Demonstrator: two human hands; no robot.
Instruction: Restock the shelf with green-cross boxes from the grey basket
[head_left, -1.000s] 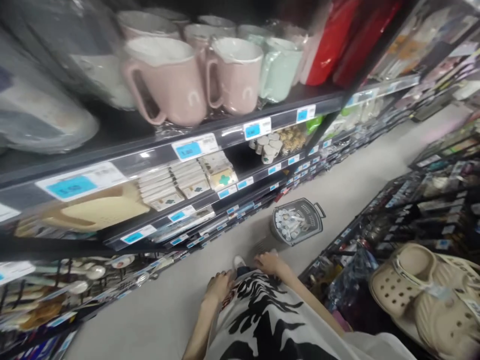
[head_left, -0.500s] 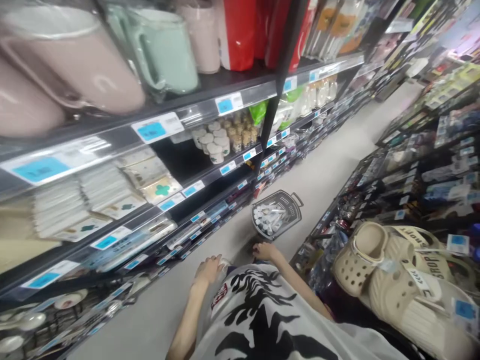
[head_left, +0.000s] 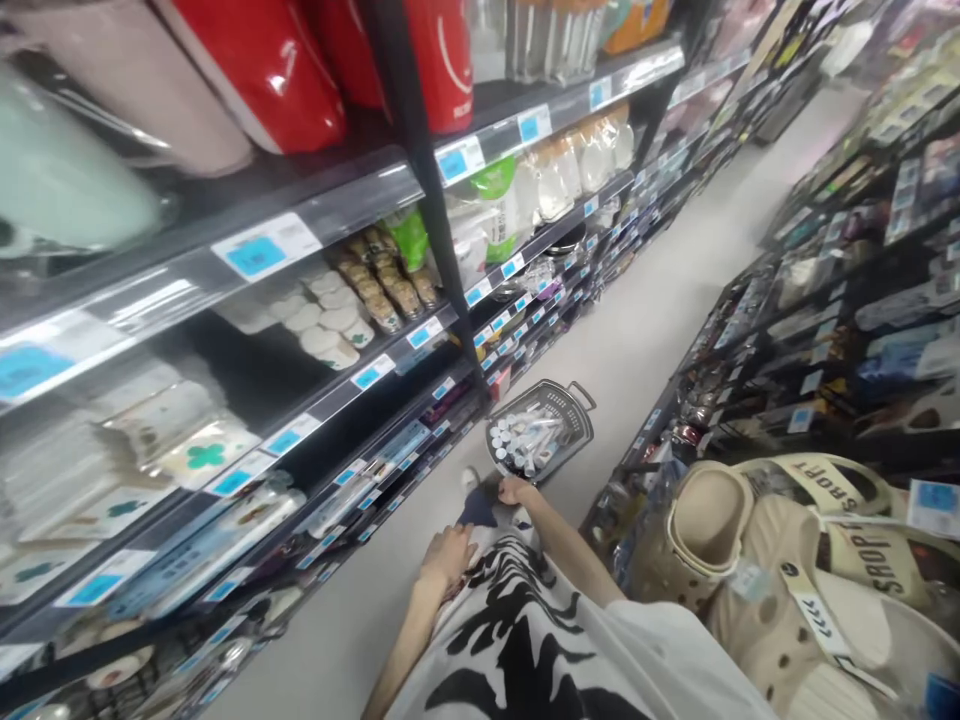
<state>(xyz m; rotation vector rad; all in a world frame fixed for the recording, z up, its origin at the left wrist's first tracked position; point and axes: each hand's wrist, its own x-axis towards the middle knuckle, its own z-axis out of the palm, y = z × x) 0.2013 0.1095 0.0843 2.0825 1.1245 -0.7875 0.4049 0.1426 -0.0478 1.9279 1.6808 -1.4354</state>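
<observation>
My right hand [head_left: 516,490] is curled closed just below the near rim of a dark grey shopping basket [head_left: 579,440]. Whatever it grips, if anything, is hidden. Inside the basket lies a heap of small white-capped, clear-wrapped items [head_left: 525,438] too small to name. A loop handle [head_left: 583,394] sticks out at its far end. My left hand [head_left: 450,553] is beside the front of my white and black shirt [head_left: 517,610], its fingers loosely stretched and holding nothing I can see.
Shelving [head_left: 322,270] along the left carries cups, jars and boxes with blue price tags. Beige clogs [head_left: 780,580] jut out at the lower right, in front of another rack [head_left: 825,330]. A pale floor aisle [head_left: 645,330] runs between them. A shoe [head_left: 469,478] shows below the basket.
I have moved forward along the aisle; the left shelf goods slid left and nearer. The basket keeps ahead of me. My left hand has shifted right toward my shirt.
</observation>
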